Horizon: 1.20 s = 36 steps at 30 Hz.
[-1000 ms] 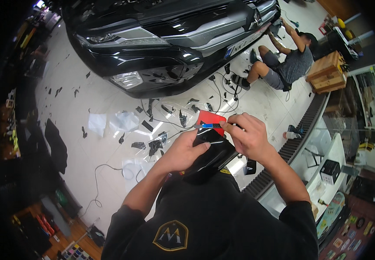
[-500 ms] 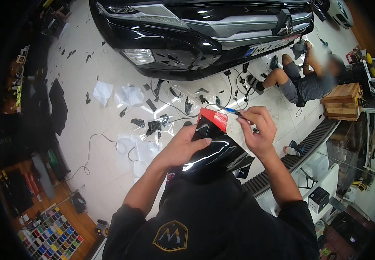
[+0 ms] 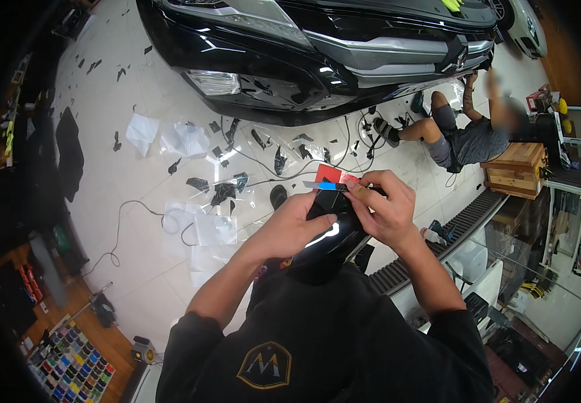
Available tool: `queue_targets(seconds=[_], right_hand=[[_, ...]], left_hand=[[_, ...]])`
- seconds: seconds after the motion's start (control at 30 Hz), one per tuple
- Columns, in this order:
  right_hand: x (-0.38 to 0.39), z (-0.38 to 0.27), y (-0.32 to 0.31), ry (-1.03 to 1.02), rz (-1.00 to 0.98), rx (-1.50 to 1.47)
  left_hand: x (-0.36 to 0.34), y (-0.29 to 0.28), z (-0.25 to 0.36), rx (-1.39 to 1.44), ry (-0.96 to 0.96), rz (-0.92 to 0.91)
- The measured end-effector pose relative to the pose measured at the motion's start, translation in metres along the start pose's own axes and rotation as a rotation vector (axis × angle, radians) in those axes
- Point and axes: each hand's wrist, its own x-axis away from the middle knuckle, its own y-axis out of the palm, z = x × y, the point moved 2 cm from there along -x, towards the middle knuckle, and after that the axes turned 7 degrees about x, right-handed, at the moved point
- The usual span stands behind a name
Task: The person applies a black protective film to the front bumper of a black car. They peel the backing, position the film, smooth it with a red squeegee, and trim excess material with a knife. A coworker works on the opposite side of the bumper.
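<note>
Glossy black and curved, a car part (image 3: 327, 255) sits close in front of my body, perhaps a mirror cover. My left hand (image 3: 294, 225) grips its left side, thumb lying on the top face. In my right hand (image 3: 385, 207) is a slim utility knife (image 3: 328, 187) with a blue section, pinched between thumb and fingers. Its blade points left, across the far end of the black part. A flat red card (image 3: 330, 173) sticks out beyond that end, partly behind the knife and my right fingers. I cannot tell whether the blade touches the part.
A black car's front bumper (image 3: 263, 94) stands ahead. Another person (image 3: 475, 138) sits at the right beside it, near a wooden box (image 3: 515, 171). Black film scraps (image 3: 223, 195), clear sheets, white paper (image 3: 142, 133) and cables litter the tiled floor. A dark grate (image 3: 438, 248) runs along the right.
My right hand has brought the knife left, from beyond the part's right edge to across its far end. The black part has turned. The other person's arm reaches up to the bumper.
</note>
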Motion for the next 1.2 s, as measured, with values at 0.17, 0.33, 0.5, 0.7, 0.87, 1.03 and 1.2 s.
queue_targets(seconds=[0.17, 0.33, 0.5, 0.7, 0.87, 1.03, 1.2], right_hand=[[-0.015, -0.001, 0.006, -0.046, -0.003, 0.035], [-0.022, 0.001, 0.012, -0.001, 0.035, 0.086], [-0.024, 0.002, 0.008, -0.009, 0.039, 0.051], [-0.015, 0.027, -0.004, 0.121, 0.111, 0.01], [0.014, 0.054, -0.006, 0.455, 0.029, -0.386], [0.05, 0.079, 0.008, 0.763, -0.007, -0.853], [0.094, 0.116, 0.058, 0.866, -0.034, -1.048]], left_hand=[[0.0, -0.012, 0.016, -0.053, 0.064, 0.041], [0.001, -0.022, 0.023, -0.092, 0.027, 0.006], [-0.001, -0.019, 0.029, -0.109, 0.019, 0.02], [-0.007, -0.003, 0.023, -0.111, 0.042, 0.043], [-0.017, 0.015, 0.017, -0.167, 0.015, 0.075], [-0.042, 0.026, -0.025, -0.253, 0.036, 0.182], [-0.087, 0.002, -0.09, -0.292, 0.001, 0.201]])
